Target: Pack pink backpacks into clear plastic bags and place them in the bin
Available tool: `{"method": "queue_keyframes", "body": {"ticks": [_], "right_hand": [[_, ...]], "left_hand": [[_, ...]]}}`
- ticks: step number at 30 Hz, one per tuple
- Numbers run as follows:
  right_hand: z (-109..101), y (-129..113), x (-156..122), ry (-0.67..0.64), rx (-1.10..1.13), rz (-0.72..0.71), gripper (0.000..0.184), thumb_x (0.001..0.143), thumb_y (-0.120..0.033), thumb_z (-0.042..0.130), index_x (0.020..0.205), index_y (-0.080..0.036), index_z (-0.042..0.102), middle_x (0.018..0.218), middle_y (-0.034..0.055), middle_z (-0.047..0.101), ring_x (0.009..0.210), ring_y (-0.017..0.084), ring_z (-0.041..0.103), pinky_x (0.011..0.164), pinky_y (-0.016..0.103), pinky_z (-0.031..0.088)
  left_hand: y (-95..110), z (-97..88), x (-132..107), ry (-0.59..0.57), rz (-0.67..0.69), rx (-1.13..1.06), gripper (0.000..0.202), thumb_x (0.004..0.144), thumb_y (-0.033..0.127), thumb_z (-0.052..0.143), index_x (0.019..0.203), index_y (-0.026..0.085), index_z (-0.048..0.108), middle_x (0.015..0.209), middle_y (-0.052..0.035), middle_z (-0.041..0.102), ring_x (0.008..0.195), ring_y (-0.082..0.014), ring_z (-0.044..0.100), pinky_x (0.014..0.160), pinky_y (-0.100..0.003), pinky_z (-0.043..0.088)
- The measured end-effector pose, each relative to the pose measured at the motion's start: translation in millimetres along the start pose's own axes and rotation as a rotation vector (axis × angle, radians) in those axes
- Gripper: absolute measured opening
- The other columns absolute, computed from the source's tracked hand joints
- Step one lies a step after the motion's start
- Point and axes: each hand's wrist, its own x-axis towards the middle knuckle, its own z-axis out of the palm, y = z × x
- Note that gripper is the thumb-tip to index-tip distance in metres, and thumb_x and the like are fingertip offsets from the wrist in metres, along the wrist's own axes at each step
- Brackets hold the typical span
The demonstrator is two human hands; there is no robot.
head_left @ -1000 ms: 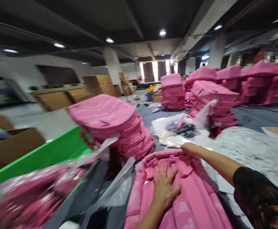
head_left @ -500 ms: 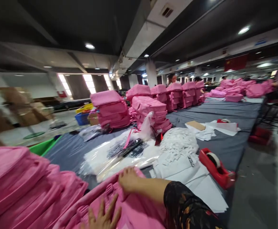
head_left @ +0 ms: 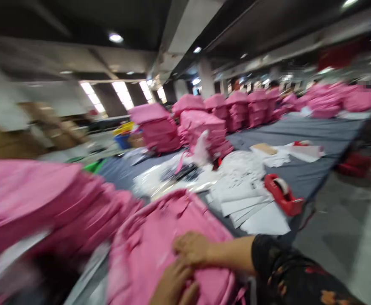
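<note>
Your right hand curls on the pink backpack; your left hand lies just below it; whether either grips, I cannot tell.

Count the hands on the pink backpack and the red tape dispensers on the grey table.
Hands on the pink backpack: 2 (left hand, right hand)
Red tape dispensers on the grey table: 2 (near tape dispenser, far tape dispenser, blurred)
Total: 4

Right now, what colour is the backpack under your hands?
The backpack is pink, shown best in the head view.
</note>
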Motion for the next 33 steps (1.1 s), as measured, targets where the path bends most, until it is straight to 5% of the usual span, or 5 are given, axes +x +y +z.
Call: {"method": "queue_keyframes", "body": {"ticks": [3,7,15,22,33], "right_hand": [[7.8,8.0,0.7,0.031,0.169,0.017,0.031,0.094,-0.015,0.049,0.117,-0.018,0.07,0.126,0.0109,0.073,0.118,0.023,0.066,0.1,0.039,0.05],[22.2,14.9,6.0,0.088,0.305,0.083,0.052,0.102,-0.016,0.017,0.13,-0.007,0.06,0.129,0.0242,0.066,0.115,0.027,0.064,0.097,0.043,0.048],[-23.2,-15.0,-55.0,-0.338,0.253,-0.79,0.014,0.091,-0.029,0.054,0.087,-0.022,0.065,0.081,0.0049,0.065,0.07,0.018,0.055,0.067,0.033,0.039],[33.1,-5.0,-53.2,-0.27,0.267,-0.98,0.015,0.089,-0.024,0.046,0.087,-0.023,0.061,0.073,0.0023,0.065,0.06,0.018,0.053,0.057,0.036,0.031],[37.4,-11.2,-74.1,0.111,0.045,-0.539,0.02,0.091,-0.011,0.047,0.094,-0.02,0.064,0.081,0.0056,0.07,0.068,0.019,0.061,0.063,0.032,0.044]], "left_hand": [[47.8,6.7,1.2,-0.103,0.037,0.012,0.035,0.101,0.036,0.037,0.087,0.023,0.067,0.096,-0.008,0.07,0.088,-0.0226,0.06,0.087,-0.038,0.052],[22.5,35.5,17.8,-0.193,0.024,0.053,0.03,0.1,0.027,0.04,0.084,0.02,0.065,0.089,-0.007,0.067,0.092,-0.0204,0.059,0.098,-0.036,0.045],[10.2,50.9,8.6,0.084,-0.366,0.185,0.047,0.101,0.037,0.049,0.143,0.016,0.055,0.147,-0.0151,0.054,0.138,-0.0324,0.044,0.119,-0.053,0.033],[7.1,61.3,4.6,0.148,-0.638,0.13,0.064,0.103,0.058,0.04,0.161,0.034,0.033,0.172,-0.0098,0.022,0.158,-0.0457,0.008,0.122,-0.074,0.013],[46.6,44.9,-14.7,0.018,-0.553,-0.048,0.081,0.096,0.061,0.052,0.165,0.036,0.019,0.174,-0.0088,0.014,0.159,-0.0456,0.005,0.124,-0.074,0.005]]}}
